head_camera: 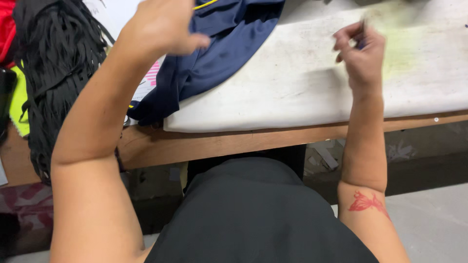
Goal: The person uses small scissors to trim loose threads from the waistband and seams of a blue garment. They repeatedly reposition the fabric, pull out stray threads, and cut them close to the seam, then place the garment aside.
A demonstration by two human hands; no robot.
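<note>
My left hand (163, 24) is raised over the navy blue garment (219, 48) at the top left of the white padded board (302, 78), its fingers curled at the fabric; whether it grips the cloth is hidden. My right hand (360, 51) hovers over the board's middle right, fingers pinched around a small dark thing that is too blurred to name. The navy garment has a thin yellow trim (204, 5) and hangs off the board's left end.
A black fringed fabric (53, 73) drapes at the left beside red cloth (6, 29) and a yellow-green piece (17, 102). The wooden table edge (219, 141) runs below the board. My dark-clothed lap (253, 214) fills the bottom; grey floor (434, 219) at right.
</note>
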